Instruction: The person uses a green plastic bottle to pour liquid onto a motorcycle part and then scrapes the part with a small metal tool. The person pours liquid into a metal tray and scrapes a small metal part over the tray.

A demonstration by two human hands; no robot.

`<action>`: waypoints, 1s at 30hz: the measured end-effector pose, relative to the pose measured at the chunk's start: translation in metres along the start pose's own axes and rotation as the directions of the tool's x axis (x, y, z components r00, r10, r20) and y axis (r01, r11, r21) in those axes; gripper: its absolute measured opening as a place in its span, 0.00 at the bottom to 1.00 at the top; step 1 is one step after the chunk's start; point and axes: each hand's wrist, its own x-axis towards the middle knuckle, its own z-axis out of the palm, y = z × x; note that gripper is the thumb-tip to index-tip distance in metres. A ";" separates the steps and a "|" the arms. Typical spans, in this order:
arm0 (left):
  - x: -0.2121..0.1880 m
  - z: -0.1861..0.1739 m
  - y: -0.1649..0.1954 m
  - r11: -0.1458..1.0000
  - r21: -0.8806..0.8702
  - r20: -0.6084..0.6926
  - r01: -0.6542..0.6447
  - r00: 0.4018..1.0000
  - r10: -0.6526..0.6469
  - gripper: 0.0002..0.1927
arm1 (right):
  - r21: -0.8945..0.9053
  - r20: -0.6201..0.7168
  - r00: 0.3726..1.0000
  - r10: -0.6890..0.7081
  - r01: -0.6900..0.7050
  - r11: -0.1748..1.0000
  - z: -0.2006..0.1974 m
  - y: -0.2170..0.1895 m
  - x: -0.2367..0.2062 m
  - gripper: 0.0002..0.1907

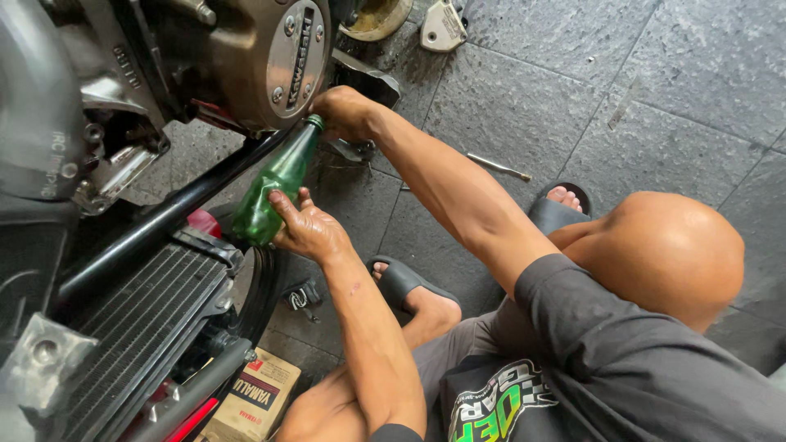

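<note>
A green plastic bottle [274, 187] is tilted, its neck up against the underside of a motorcycle engine cover [262, 57]. My left hand [309, 231] grips the bottle's crumpled lower body. At the bottle's mouth, my right hand [345, 110] is closed just under the round metal cover; what its fingers hold is hidden. Both arms reach forward from my dark printed shirt [573, 368].
A black frame tube [164, 217] and a finned radiator [139, 319] sit at the left. A cardboard box [258, 401] lies on the grey stone floor, with a thin metal tool [498, 167] and a small metal part [443, 26] farther off. My knee [667, 250] and sandalled feet [409, 286] are at the right.
</note>
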 end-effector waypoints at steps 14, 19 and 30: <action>-0.012 -0.024 -0.014 0.980 -0.100 -0.089 0.173 0.979 -0.182 0.26 | 0.124 -0.443 0.895 0.048 0.008 0.992 0.010 -0.002 0.006 0.29; 0.006 -0.017 -0.017 0.844 -0.357 -0.005 0.401 0.902 -0.431 0.28 | -0.189 -0.301 0.934 -0.191 0.137 0.972 0.011 -0.007 -0.003 0.30; 0.017 0.022 -0.045 0.746 0.424 -0.078 0.514 0.841 -0.535 0.27 | -0.881 0.158 0.888 -0.433 0.324 0.344 -0.029 -0.064 -0.076 0.16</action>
